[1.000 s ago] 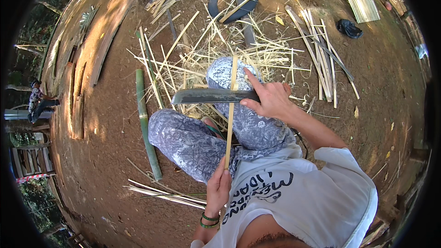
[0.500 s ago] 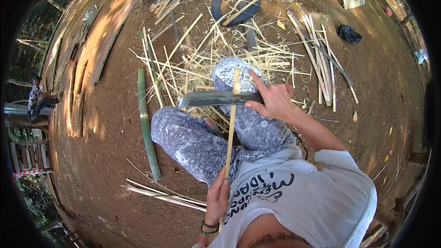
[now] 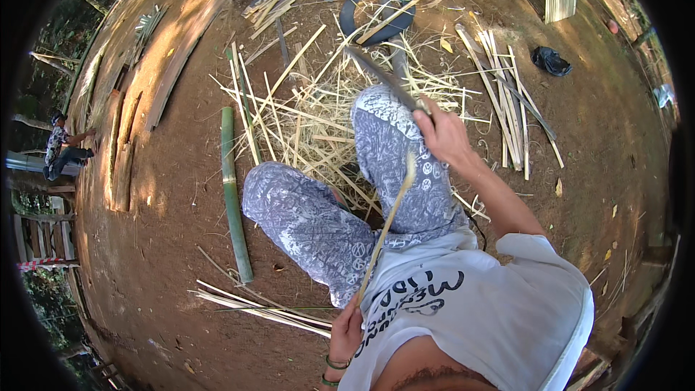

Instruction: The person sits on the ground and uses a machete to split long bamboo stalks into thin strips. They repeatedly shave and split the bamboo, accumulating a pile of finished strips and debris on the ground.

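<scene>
We are gripping with our right hand the handle of a long dark blade, the fingers closed tightly around it, and the blade is pointing to the far left, above our knee. Our left hand is pinching the near end of a thin bamboo strip, close to our waist; the strip is running from there upward to the far side, and its far end is ending just beside the right wrist. The blade is standing apart from the strip at this moment. We are sitting on bare brown earth with our legs in patterned grey trousers bent in front of us. We are judging that the danger is here the blade: if it is coming down without good aim, it could meet our knee or the left fingers, because the strip is thin and is lying directly over the leg; the strip could also bend or split crookedly. Around the knees a heap of pale bamboo shavings is lying, a green bamboo pole is lying on the left, and a bundle of split slats on the right. As for packages or signs, we are seeing only a crumpled black bag at the far right; no label is readable.
</scene>
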A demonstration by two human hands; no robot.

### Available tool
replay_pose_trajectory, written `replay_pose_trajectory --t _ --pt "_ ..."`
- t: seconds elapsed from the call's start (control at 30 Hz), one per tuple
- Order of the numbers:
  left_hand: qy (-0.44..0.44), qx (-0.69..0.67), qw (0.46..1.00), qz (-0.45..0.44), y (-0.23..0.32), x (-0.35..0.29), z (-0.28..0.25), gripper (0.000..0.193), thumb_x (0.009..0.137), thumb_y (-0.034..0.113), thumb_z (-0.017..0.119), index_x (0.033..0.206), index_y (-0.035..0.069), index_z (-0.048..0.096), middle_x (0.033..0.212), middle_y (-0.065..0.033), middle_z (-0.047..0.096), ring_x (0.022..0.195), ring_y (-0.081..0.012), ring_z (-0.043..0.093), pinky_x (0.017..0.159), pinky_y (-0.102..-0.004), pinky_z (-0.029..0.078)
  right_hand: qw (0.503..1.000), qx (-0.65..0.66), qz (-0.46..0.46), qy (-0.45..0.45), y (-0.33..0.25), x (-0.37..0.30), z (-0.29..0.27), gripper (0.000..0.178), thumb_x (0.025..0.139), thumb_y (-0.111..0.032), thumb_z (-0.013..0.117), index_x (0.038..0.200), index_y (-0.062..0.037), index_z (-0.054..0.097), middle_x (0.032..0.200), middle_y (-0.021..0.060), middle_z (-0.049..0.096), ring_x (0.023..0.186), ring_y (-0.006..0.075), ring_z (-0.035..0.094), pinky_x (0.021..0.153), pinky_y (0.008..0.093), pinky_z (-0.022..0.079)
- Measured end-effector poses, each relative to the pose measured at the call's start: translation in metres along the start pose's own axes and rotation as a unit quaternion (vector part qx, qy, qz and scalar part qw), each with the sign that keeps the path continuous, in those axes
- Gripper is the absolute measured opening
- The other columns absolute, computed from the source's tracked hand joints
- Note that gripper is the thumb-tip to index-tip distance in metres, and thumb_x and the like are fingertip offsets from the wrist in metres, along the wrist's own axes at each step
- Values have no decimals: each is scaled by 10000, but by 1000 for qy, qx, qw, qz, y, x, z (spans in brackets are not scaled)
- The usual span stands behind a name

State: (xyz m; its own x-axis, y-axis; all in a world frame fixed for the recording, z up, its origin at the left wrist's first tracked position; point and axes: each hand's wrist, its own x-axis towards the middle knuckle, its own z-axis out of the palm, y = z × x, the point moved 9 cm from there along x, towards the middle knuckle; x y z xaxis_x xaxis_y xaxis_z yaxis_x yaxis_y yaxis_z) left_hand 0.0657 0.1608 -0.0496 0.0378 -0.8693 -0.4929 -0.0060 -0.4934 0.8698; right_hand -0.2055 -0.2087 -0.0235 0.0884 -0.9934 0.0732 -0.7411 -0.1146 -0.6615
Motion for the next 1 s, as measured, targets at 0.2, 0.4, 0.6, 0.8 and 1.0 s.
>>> replay_pose_trajectory --t 0.2,0.4,0.6,0.8,1.0 --pt "56 -110 992 -20 -10 -11 -13 455 1043 51 444 1494 9 404 685 83 388 565 -10 330 499 -188 301 977 129 25 168 30 4 -44 503 981 -434 554 1257 -23 648 616 71 573 552 182 530 549 358 399" --pt "-15 -64 994 86 44 45 3 464 1048 62 435 1507 21 383 697 80 394 553 -1 321 483 -176 276 939 333 41 -72 -69 -14 -54 369 865 -334 772 1041 -13 722 632 -43 553 538 33 465 470 241 340" --pt "-36 -25 997 63 65 71 21 437 1026 50 455 1459 21 406 735 13 520 571 -37 496 529 -189 430 942 309 33 -129 -101 -9 -27 228 897 -248 740 914 -28 682 663 20 628 398 48 463 323 233 312" --pt "-88 9 987 137 89 119 30 418 954 2 482 1360 -2 383 896 -114 613 758 -202 665 723 -322 572 933 316 59 -160 -119 -5 -22 234 963 -258 643 922 -28 638 499 7 481 312 79 403 283 261 297" --pt "18 131 946 296 198 168 70 573 954 90 604 1473 9 375 861 -56 611 711 -145 611 652 -288 505 948 289 -18 -132 -111 9 -5 237 951 -260 663 902 -28 662 566 30 579 435 101 506 413 303 394"
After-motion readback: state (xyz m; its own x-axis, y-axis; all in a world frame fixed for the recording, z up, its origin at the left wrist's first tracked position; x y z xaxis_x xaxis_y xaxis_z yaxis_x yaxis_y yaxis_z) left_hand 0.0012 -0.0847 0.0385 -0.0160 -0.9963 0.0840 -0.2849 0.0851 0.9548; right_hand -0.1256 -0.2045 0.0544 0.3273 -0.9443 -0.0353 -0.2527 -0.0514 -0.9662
